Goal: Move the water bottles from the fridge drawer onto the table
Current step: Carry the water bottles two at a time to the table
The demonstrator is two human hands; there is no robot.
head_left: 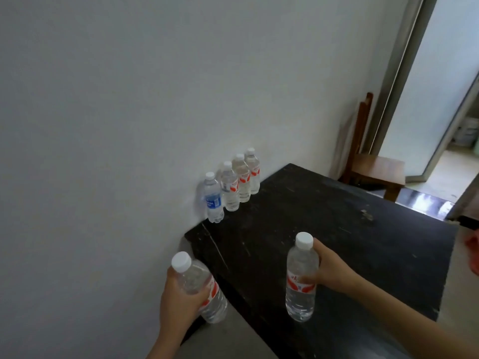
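My left hand [178,300] grips a clear red-labelled water bottle [201,291] with a white cap, tilted, just off the near left corner of the black table [337,229]. In my right hand [328,270] I hold a second red-labelled bottle [300,281] upright over the table's near part. Against the wall at the table's back left stands a row of several bottles: a blue-labelled one [213,200] nearest, then three red-labelled ones [242,181] behind it. No fridge drawer is in view.
A white wall [129,125] runs along the table's left side. A wooden chair [373,167] stands past the far end, beside a glass door [440,86]. Another person's hand [473,251] shows at the right edge.
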